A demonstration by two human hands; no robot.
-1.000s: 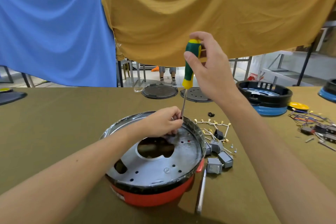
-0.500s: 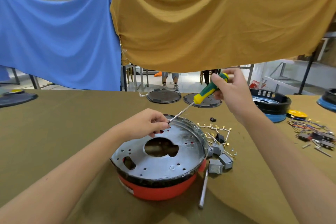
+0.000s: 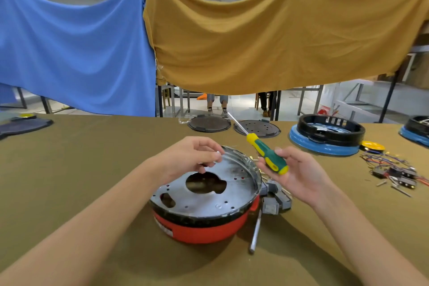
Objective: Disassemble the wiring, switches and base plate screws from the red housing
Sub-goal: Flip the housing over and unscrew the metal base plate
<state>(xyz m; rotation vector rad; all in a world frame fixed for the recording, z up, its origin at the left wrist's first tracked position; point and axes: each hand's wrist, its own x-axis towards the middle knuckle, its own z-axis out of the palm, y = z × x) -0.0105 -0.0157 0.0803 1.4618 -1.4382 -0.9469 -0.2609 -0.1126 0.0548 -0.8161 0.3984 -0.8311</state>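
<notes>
Olive table [image 3: 92,169], one red housing [image 3: 204,230], two hands.

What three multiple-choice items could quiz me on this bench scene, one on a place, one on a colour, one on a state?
1. The loose silver metal rod lies where?
A. right of the round red housing
B. on the metal base plate
C. beside the blue cloth

2. The screwdriver handle is:
A. red and black
B. green and yellow
C. blue

3. The left hand:
A. lies flat
B. pinches a small silver screw
C. grips the screwdriver

Answers: 1 A, the rod rests on the table by the housing's right edge; 2 B, green grip with yellow ends; 3 B, screw between fingers, while the right hand holds the screwdriver.
</notes>
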